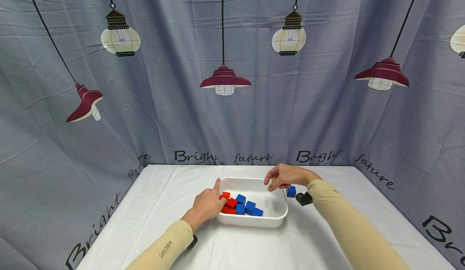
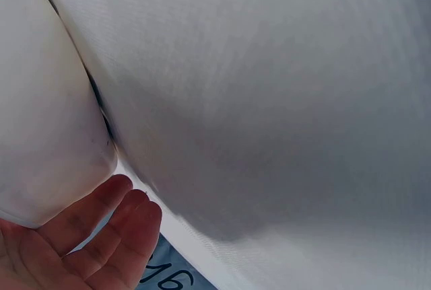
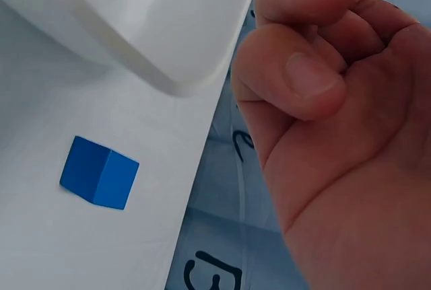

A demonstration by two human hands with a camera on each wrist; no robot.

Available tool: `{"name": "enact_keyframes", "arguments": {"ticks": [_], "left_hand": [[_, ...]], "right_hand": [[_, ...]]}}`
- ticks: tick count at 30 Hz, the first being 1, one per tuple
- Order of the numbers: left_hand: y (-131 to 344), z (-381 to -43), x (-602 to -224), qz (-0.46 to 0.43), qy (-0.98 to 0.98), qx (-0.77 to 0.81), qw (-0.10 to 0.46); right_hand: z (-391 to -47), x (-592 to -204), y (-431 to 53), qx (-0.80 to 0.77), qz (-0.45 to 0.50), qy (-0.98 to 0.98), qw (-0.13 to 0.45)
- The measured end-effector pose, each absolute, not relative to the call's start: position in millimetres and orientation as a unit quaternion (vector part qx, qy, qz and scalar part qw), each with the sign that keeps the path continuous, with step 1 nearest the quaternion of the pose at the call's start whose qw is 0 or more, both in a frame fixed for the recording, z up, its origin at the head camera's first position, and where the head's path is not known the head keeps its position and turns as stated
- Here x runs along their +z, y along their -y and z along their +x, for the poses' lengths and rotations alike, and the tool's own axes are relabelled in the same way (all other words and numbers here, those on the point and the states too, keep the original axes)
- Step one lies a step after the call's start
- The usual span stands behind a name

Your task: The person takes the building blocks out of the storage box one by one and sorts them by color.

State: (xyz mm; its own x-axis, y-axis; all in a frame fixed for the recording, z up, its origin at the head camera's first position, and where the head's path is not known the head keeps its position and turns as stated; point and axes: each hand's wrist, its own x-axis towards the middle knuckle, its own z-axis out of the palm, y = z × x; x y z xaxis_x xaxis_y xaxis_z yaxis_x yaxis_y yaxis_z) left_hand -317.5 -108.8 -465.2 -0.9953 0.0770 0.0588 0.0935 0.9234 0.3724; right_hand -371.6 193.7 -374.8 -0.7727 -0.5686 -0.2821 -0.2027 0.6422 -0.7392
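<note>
My left hand (image 1: 207,203) grips the left end of a white plastic tray (image 1: 250,220), its thumb over the rim and its fingers along the outside wall. In the left wrist view, those fingers (image 2: 111,236) lie against the tray's outer side. Inside the tray, several red cubes (image 1: 231,203) are bunched at the left, with several blue cubes (image 1: 250,207) right beside them. Above the tray's back right corner is my right hand (image 1: 287,176), its fingers loosely bent and nothing between them. A single blue cube (image 3: 100,172) lies on the table outside the tray, below that hand.
A white cloth (image 1: 167,193) covers the table. Behind it and along both sides hangs a grey-blue curtain (image 1: 181,112) printed with lamps and lettering. Black bands sit at both wrists, by the beige sleeves (image 1: 338,205).
</note>
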Motion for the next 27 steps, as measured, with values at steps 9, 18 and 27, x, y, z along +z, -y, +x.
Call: {"name": "enact_keyframes", "arguments": {"ticks": [9,18,27], "left_hand": [[109,-318,-466,-0.045,0.981,-0.189,0.018],[108,-318,-467,-0.045,0.981,-0.185,0.019],[108,-319,-468,-0.039,0.981,-0.191,0.019]], "right_hand": [[-374,-383,-177,-0.357,-0.223,-0.860,0.288],[-376,-388,-161,-0.341,-0.225,-0.858,0.311],[-379,-400,-153,-0.332,-0.233,-0.851,0.333]]}}
